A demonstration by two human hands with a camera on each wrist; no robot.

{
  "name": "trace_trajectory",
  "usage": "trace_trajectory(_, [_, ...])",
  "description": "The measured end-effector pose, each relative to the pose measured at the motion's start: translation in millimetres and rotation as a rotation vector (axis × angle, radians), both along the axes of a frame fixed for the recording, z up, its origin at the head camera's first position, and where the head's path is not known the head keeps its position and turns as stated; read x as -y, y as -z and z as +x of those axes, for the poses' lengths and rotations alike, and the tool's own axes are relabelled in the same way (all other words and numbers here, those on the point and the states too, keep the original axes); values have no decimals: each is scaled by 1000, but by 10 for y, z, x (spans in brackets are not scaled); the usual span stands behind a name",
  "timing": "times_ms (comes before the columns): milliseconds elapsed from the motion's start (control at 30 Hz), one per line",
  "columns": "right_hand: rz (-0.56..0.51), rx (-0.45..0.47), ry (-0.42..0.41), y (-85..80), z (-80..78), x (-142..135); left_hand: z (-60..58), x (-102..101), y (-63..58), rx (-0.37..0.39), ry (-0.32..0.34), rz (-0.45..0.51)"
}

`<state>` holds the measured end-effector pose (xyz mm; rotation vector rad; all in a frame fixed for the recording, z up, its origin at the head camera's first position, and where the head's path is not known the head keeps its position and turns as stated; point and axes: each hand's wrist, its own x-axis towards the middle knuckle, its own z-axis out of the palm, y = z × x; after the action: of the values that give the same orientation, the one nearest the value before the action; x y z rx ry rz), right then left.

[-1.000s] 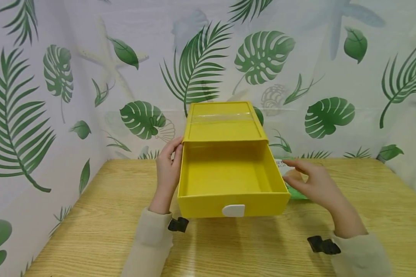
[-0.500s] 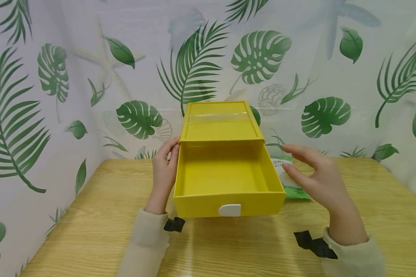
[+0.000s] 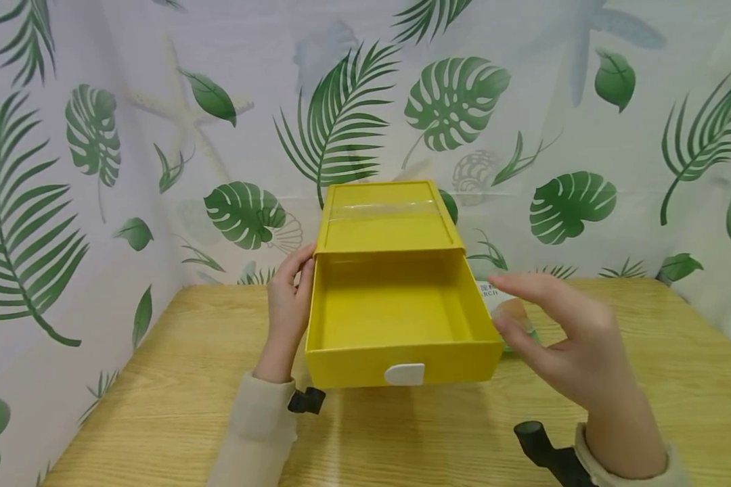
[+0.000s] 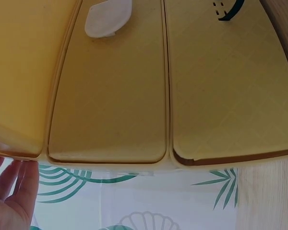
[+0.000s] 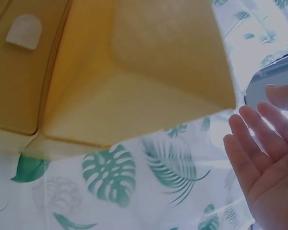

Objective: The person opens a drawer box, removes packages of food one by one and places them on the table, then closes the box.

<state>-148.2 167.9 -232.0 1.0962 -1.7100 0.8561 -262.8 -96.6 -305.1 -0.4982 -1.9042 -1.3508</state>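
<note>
A yellow drawer unit (image 3: 396,226) stands in the middle of the table, its top drawer (image 3: 402,365) pulled far out toward me. Nothing lies inside that drawer, and its front bears a white pull tab (image 3: 405,374). My left hand (image 3: 289,304) rests against the unit's left side, fingers extended along it; the left wrist view shows the fingertips (image 4: 29,175) at the side edge. Just off the drawer's right front corner is my right hand (image 3: 579,331), thumb and forefinger spread, holding nothing. In the right wrist view its fingers (image 5: 252,143) are apart from the drawer.
Behind my right hand, partly hidden by the drawer, lies a white and green packet (image 3: 493,297) with printed lettering. Two lower drawers, middle (image 4: 110,96) and bottom (image 4: 230,86), are closed. A leaf-patterned cloth (image 3: 365,88) hangs behind the wooden table (image 3: 176,406).
My right hand has drawn back toward me and slightly right, away from the drawer's side. The left hand keeps its place on the unit, and the drawer stays pulled out.
</note>
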Motion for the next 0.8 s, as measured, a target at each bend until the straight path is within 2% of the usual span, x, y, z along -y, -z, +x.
trace_trajectory(133, [30,-58,-79,-14,113,116,2,2,-15,-2,-2,-8])
trace_trajectory(300, [125,-94,-153,45,183,222,9,7,-18,1,-3,-19])
trace_trajectory(467, [278,-40,-150,101,279,314,15,30,-3,5,-12,-22])
trace_trajectory(600, [383,55,-110,68,367,396,18,30,-3,6,-10,-20])
trace_trajectory(700, [426,111,-107,35,400,449,19,19,-9,8,-16,-27])
trace_trajectory(800, [438,114,-110,33,393,484,12,11,-15,4,-19,-33])
